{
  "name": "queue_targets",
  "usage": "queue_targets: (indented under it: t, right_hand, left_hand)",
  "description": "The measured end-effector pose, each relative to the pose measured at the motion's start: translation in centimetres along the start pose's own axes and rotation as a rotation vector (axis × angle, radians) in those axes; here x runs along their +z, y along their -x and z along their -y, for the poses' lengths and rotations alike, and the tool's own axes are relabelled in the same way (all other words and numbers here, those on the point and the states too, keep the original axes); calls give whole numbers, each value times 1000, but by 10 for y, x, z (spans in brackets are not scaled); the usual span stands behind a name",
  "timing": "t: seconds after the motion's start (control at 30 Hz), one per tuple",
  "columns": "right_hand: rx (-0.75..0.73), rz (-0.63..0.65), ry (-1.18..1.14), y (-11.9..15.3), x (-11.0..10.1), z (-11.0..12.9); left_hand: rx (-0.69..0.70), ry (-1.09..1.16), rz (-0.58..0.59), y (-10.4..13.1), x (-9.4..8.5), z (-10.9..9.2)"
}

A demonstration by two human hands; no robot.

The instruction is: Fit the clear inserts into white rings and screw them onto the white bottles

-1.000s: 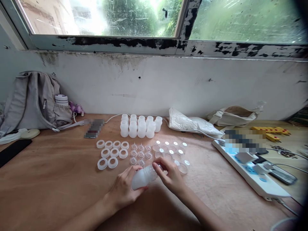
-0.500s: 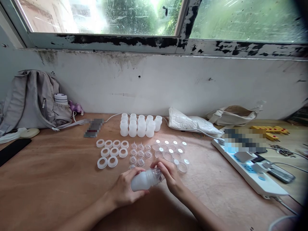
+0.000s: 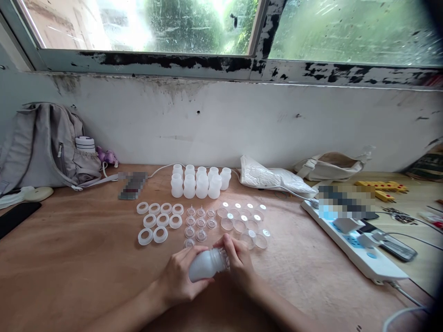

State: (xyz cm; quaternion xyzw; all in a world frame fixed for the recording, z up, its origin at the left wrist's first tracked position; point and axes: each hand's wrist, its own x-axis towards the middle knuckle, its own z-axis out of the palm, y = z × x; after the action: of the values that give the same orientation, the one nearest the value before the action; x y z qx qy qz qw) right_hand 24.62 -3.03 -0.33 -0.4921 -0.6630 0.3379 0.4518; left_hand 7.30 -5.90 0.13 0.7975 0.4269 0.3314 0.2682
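My left hand (image 3: 180, 276) is wrapped around the body of a frosted white plastic bottle (image 3: 203, 266), tilted with its neck toward the right. At the neck, my right hand (image 3: 238, 263) pinches a transparent piece (image 3: 224, 258) fitted at the mouth; the fingers partly cover it. Beyond my hands lie several transparent nipple-shaped parts (image 3: 190, 233) in rows. To their left are several translucent white rings (image 3: 140, 237). Several transparent round caps (image 3: 226, 225), with small white discs on or beside them, lie to the right. Behind stand several more frosted bottles (image 3: 202, 188) in a tight group.
A white power strip (image 3: 363, 258) with plugs and cables lies at the right. White plastic packaging (image 3: 273, 177) and a beige bag (image 3: 332, 166) rest against the wall. On the left are a grey backpack (image 3: 41, 143) and a black flat object (image 3: 19, 217).
The bottle and both hands have shifted slightly lower in view. My right hand has turned and drawn in closer around the neck piece. The camera view has moved a little.
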Motion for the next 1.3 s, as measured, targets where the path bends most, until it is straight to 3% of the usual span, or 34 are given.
queue_targets:
  t: [0.33, 0.9, 1.07, 1.3]
  right_hand:
    - [14, -38, 21, 0, 5, -3]
    - [26, 59, 36, 4, 4, -2]
    - [40, 44, 21, 3, 4, -2]
    - [88, 125, -95, 2, 4, 1]
  left_hand:
    - [27, -63, -45, 3, 6, 1]
    - [68, -84, -27, 2, 8, 1]
    - [37, -68, 3, 0, 4, -3]
    - [20, -78, 81, -3, -7, -2]
